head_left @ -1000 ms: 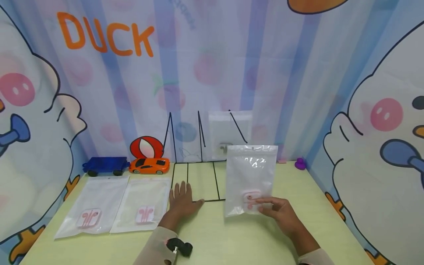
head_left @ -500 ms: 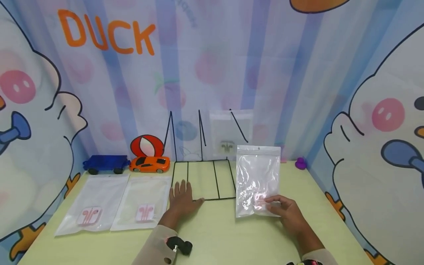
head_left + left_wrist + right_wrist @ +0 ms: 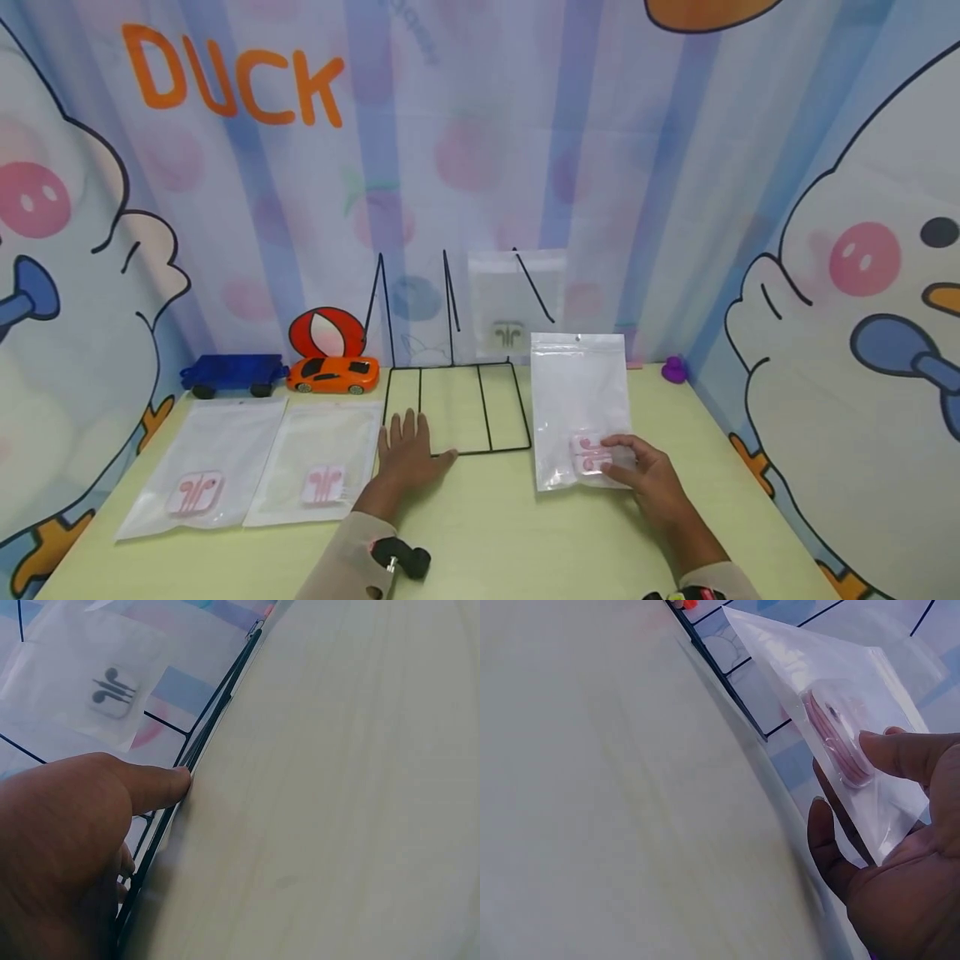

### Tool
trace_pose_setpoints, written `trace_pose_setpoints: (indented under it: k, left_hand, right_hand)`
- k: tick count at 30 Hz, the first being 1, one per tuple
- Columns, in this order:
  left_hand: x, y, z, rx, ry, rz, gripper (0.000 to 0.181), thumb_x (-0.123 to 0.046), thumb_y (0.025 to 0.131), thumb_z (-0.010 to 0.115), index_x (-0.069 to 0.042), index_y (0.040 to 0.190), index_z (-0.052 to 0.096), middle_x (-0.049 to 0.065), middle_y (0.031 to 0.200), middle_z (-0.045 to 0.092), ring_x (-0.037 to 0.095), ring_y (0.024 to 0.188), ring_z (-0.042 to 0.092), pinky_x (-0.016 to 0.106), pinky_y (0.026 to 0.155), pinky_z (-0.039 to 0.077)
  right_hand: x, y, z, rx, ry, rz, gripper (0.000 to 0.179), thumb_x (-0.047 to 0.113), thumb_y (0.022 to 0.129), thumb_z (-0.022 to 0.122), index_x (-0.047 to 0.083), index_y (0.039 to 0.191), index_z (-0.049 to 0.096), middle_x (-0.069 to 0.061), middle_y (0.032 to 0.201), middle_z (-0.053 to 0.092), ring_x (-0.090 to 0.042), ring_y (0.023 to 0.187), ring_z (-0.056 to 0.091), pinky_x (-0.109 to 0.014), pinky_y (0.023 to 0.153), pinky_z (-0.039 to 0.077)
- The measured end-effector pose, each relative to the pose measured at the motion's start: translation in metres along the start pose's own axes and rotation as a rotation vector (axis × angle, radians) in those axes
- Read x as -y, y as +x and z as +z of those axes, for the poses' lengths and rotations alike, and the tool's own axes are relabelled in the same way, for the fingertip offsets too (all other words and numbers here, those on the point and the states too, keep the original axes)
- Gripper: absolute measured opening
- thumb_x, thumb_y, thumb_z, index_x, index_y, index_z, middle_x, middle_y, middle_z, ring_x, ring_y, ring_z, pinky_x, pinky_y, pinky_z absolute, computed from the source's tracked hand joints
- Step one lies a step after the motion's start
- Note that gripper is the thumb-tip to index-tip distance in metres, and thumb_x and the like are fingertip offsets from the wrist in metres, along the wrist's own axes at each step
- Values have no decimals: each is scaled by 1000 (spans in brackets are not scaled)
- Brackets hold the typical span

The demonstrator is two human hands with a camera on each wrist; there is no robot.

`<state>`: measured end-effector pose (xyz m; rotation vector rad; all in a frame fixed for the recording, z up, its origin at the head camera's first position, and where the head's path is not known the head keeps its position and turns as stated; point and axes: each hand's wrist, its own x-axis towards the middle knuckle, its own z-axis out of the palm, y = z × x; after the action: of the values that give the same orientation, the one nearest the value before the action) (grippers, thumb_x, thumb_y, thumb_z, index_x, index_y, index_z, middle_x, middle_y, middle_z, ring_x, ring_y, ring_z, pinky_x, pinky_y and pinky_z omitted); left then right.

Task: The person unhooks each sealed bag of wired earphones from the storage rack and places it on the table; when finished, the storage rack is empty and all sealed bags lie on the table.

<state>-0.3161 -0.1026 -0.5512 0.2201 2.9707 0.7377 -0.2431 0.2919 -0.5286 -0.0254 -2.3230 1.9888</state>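
My right hand (image 3: 652,483) pinches a clear-fronted white zip bag (image 3: 577,383) by its lower right side, at the pink earphone case (image 3: 590,454) inside. In the right wrist view the thumb lies over the case (image 3: 840,739) and the other fingers curl behind the bag. The bag is upright, right of a black wire rack (image 3: 457,452). My left hand (image 3: 408,454) lies with fingers spread on the rack's front left part, its thumb (image 3: 161,787) along the front wire in the left wrist view. A similar bag (image 3: 517,283) with dark earphones hangs on the rack's right-hand hook.
Two more bags, one at far left (image 3: 210,450) and one beside it (image 3: 318,442), lie flat with pink earphones inside. Behind them stand a blue toy trailer (image 3: 234,372) and an orange toy car (image 3: 333,375). A purple toy (image 3: 674,369) sits at back right, before the printed curtain.
My right hand has shifted slightly right with the bag, which has moved off the rack's front right corner. My left hand stays on the rack.
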Motion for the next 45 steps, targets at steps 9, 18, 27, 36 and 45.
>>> trace_pose_setpoints:
  k: [9,18,27,36,45]
  left_hand:
    - [0,-1,0,-4,8,2,97,-53,102,65,9,168,29,31,180,19,54,168,12,73,134,5]
    - [-4,-5,-4,4,-6,-1,97,-53,103,64,8,169,27,30,180,17,54,168,10,73,134,3]
    - [-7,-7,-8,8,1,-7,96,-52,103,65,7,169,28,30,180,18,53,168,11,72,134,4]
    - [-5,-4,-7,14,5,-7,96,-52,103,64,8,169,27,30,180,17,53,168,10,73,134,3]
    - [-3,-4,-3,3,-2,2,96,-53,103,63,7,169,28,29,180,18,53,168,11,73,134,4]
  right_hand:
    - [-2,2,-2,-7,-16,1,53,-7,92,77,-8,142,62,-3,121,68,-4,101,67,-18,86,58]
    - [-4,2,-1,-21,-94,33,51,-5,92,78,-4,142,66,-26,145,63,-3,106,64,-15,88,55]
    - [-6,2,-3,-22,-161,10,53,-2,94,79,-4,145,65,-29,150,61,2,106,61,-12,89,54]
    - [-7,1,-4,-10,-361,-90,47,3,95,79,1,141,71,-27,156,61,-36,149,54,-21,116,43]
    - [-6,0,-5,23,-460,-71,44,2,97,75,-2,141,71,-33,157,56,-54,156,42,-68,130,31]
